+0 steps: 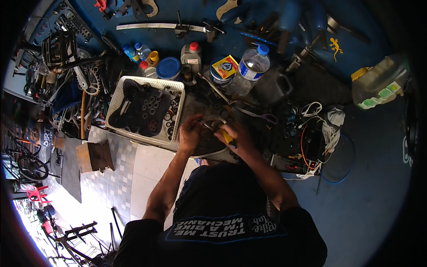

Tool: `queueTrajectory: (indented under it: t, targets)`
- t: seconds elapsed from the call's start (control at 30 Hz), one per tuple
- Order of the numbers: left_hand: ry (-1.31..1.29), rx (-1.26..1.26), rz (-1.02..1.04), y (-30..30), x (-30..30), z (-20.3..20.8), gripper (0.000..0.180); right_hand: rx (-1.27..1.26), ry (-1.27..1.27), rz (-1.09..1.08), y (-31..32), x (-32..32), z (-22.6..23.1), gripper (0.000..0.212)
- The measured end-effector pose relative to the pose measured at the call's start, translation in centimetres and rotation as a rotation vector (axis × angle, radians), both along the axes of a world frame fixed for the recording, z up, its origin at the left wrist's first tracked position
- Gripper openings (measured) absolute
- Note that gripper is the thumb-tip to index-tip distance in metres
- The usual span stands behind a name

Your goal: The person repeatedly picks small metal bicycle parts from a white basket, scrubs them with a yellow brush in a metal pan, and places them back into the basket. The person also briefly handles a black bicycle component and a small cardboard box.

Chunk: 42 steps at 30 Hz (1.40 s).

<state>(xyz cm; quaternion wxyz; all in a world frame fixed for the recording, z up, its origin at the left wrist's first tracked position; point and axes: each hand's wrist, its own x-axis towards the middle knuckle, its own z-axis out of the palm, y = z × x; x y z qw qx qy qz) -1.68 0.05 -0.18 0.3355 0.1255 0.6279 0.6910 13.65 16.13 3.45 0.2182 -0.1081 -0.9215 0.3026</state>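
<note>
Over the dark workbench, my left hand (190, 131) is closed, its fingertips around a small part too dark to make out. My right hand (239, 135) grips a tool with a yellow handle (227, 137); its working end is hidden among the fingers. A pale curved piece (217, 119) shows between the two hands, and I cannot tell which hand holds it. Left of my left hand stands a cream plastic basket (116, 100) lined with dark cloth, with several metal rings and small parts in it. Scissors with a purple handle (269, 118) lie beyond my right hand.
Along the back stand a large clear bottle with a blue cap (262, 50), a blue-lidded tub (168, 68) and a grey bottle with a red cap (191, 58). White cables (331, 138) hang at the right. A cardboard box (94, 157) sits at lower left.
</note>
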Motion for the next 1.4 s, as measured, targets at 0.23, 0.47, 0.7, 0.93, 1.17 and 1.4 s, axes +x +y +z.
queueTrajectory:
  t: [0.23, 0.47, 0.7, 0.93, 1.17, 1.4]
  targets:
    - [-0.145, -0.014, 0.020, -1.2, -0.2, 1.0, 0.037, 0.246, -0.166, -0.014, 2.8, 1.6, 1.4, 0.034]
    - [-0.020, -0.028, -0.028, -1.0, 0.2, -0.6, 0.037, 0.618, -0.053, -0.767, 15.3, -1.9, 9.5, 0.048]
    - [0.066, -0.075, -0.048, -1.5, 0.6, -0.4, 0.035, 0.612, -0.269, -0.880, 17.4, -4.9, 9.0, 0.070]
    - [-0.027, -0.058, -0.033, -2.1, 1.0, -0.2, 0.035, 0.475, -0.234, -0.855, 16.2, -4.6, 9.5, 0.053]
    - [-0.043, -0.068, -0.052, -2.0, 0.7, 0.1, 0.034, 0.345, -0.199, -0.834, 17.3, -5.2, 9.4, 0.045]
    - [-0.065, -0.058, -0.042, -2.0, 0.7, 0.7, 0.034, 0.480, -0.087, -0.738, 17.9, -4.8, 8.1, 0.044]
